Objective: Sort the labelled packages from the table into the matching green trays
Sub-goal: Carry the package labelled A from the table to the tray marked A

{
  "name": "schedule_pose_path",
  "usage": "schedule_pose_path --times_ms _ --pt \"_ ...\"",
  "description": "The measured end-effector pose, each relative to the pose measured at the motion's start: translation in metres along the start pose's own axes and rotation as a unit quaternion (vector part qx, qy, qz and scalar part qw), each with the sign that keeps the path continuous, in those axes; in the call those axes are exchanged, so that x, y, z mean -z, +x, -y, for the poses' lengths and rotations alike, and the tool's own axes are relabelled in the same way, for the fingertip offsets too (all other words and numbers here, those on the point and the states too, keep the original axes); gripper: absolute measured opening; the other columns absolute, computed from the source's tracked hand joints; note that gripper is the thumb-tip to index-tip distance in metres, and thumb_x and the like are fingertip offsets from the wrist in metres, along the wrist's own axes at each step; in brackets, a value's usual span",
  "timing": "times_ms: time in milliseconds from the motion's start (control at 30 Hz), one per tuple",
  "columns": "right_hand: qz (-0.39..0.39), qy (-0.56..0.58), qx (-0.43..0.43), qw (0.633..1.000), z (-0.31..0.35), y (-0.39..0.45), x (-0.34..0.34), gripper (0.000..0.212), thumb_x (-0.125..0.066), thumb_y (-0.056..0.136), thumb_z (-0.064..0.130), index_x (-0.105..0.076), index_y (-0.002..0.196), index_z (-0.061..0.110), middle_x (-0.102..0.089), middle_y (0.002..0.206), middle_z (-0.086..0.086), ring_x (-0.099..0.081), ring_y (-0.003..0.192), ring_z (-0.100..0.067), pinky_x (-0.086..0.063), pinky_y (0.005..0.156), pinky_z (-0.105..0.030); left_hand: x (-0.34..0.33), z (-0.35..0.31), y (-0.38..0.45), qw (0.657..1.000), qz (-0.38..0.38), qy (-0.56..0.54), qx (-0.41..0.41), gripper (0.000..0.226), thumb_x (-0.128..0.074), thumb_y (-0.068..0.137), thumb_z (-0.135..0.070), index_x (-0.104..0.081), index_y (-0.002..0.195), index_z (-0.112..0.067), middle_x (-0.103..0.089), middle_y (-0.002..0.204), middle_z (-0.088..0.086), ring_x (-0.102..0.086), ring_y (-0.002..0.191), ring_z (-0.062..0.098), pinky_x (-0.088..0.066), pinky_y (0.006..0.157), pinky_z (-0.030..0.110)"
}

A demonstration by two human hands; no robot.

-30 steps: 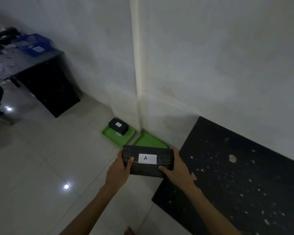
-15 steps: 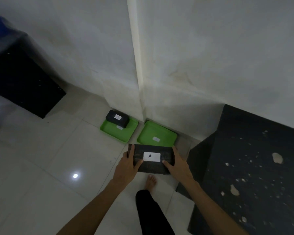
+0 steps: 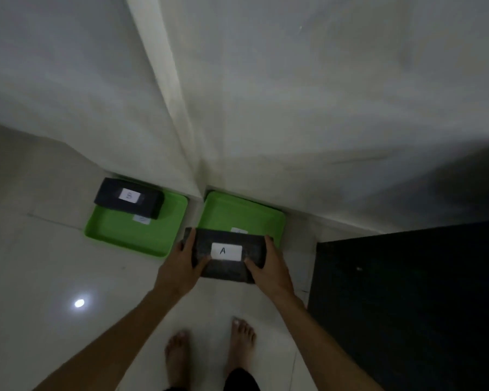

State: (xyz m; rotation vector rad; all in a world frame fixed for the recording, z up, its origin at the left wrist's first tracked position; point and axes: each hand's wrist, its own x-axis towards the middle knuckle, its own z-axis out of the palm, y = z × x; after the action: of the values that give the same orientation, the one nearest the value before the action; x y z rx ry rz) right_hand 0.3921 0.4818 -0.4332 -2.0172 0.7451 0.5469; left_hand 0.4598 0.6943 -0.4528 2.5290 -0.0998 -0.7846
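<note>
A dark grey rectangular package with a white paper label marked "A" [image 3: 226, 257] is held level between both hands, above the pale tiled floor [image 3: 40, 277] and over the near edge of the right-hand green plastic tray [image 3: 237, 214]. The left hand [image 3: 181, 266] clasps the package's left end, fingers wrapped over the far edge and thumb lying on the top face beside the label. The right hand [image 3: 271, 268] clasps the right end in the same way, its thumb on top at the label's other side. Both hands are closed around the package; both forearms are bare.

The right-hand tray sits on the floor against the foot of the white wall [image 3: 294, 108], just right of a projecting wall corner. A small white label lies on its bottom, partly hidden behind the held package, and its letter cannot be read.

Just left of the corner lies a second green plastic tray [image 3: 130, 235], close beside the first but apart from it. A dark rectangular package with a white label marked "B" [image 3: 129, 197] rests across its far left corner, overhanging the rim. Another white label shows on the tray bottom just below it, too blurred to read.

At the right stands a black speckled worktop [image 3: 407, 292]. Two bare feet [image 3: 209, 354] stand on the tiles below the hands, and a bright light spot reflects off the floor at the left.
</note>
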Motion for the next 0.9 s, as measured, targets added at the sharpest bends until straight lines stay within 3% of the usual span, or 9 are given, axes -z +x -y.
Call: schedule_pose_path --times_ms 133,233,367,600,900 --pt "-0.048 0.023 -0.004 0.999 -0.03 0.107 -0.045 0.082 -0.066 0.094 0.032 -0.019 0.159 0.019 -0.036 0.157 -0.009 -0.046 0.137 -0.028 -0.043 0.108 -0.037 -0.055 0.035 0.11 0.999 -0.01 -0.017 -0.038 0.098 -0.065 0.085 -0.054 -0.008 0.157 -0.022 -0.044 0.141 0.021 -0.054 0.116 0.041 -0.052 0.092 0.048" --pt "-0.083 0.039 -0.017 0.996 -0.056 0.179 -0.074 0.08 -0.067 0.093 0.027 -0.022 0.158 0.02 -0.038 0.155 -0.011 -0.05 0.133 -0.03 -0.047 0.106 -0.04 -0.097 0.059 0.177 0.997 -0.001 -0.006 -0.074 0.119 -0.077 0.071 -0.059 -0.006 0.157 -0.02 -0.031 0.152 0.018 -0.045 0.129 0.039 -0.047 0.101 0.048" --pt "-0.11 0.052 -0.032 0.992 -0.087 0.253 -0.102 0.084 -0.068 0.092 0.03 -0.017 0.16 0.025 -0.034 0.156 -0.012 -0.049 0.132 -0.033 -0.046 0.102 -0.039 -0.146 0.084 0.245 0.994 0.002 0.008 -0.107 0.133 -0.087 0.063 -0.05 0.0 0.157 -0.017 -0.016 0.159 0.019 -0.034 0.138 0.039 -0.039 0.11 0.05" --pt "-0.122 0.062 -0.024 0.99 -0.108 0.31 -0.122 0.086 -0.065 0.095 0.026 -0.01 0.161 0.024 -0.021 0.163 -0.013 -0.037 0.144 -0.033 -0.036 0.117 -0.043 -0.18 0.101 0.294 0.991 -0.024 0.019 -0.132 0.113 -0.078 0.078 -0.044 -0.003 0.157 -0.016 -0.001 0.163 0.019 -0.024 0.144 0.041 -0.026 0.118 0.05" --pt "-0.089 0.005 -0.034 0.995 -0.109 0.302 -0.117 0.083 -0.06 0.097 0.029 -0.007 0.161 0.023 -0.009 0.167 -0.017 -0.027 0.149 -0.038 -0.035 0.116 -0.053 -0.16 0.091 0.293 0.984 0.014 0.104 -0.143 0.103 -0.065 0.088 -0.048 0.006 0.156 -0.017 0.011 0.164 0.015 -0.008 0.149 0.04 -0.019 0.12 0.051"
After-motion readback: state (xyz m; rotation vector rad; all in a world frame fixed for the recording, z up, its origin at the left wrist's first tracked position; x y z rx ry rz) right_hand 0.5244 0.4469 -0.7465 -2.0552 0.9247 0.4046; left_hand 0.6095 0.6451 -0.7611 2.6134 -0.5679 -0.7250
